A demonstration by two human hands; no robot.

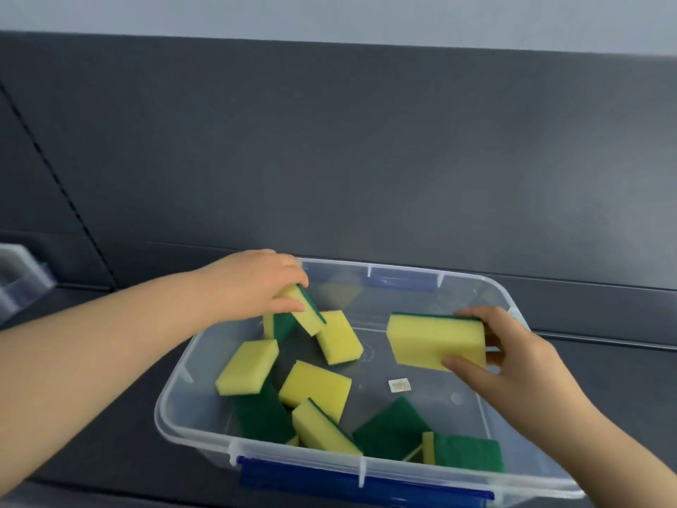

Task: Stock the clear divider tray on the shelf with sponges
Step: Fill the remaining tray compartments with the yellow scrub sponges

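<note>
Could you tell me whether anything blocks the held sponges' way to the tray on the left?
Only the clear bin's left wall: the left hand and right hand grip sponges within it. Toward the tray, nothing else shows.

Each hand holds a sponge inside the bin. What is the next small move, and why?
Probably lift both out of the bin and carry them left: the left hand grips one sponge, the right hand a second sponge, and a clear tray shows far left.

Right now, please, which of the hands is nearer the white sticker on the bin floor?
Right. The right hand is just right of the sticker; the left hand is across the bin, far left.
</note>
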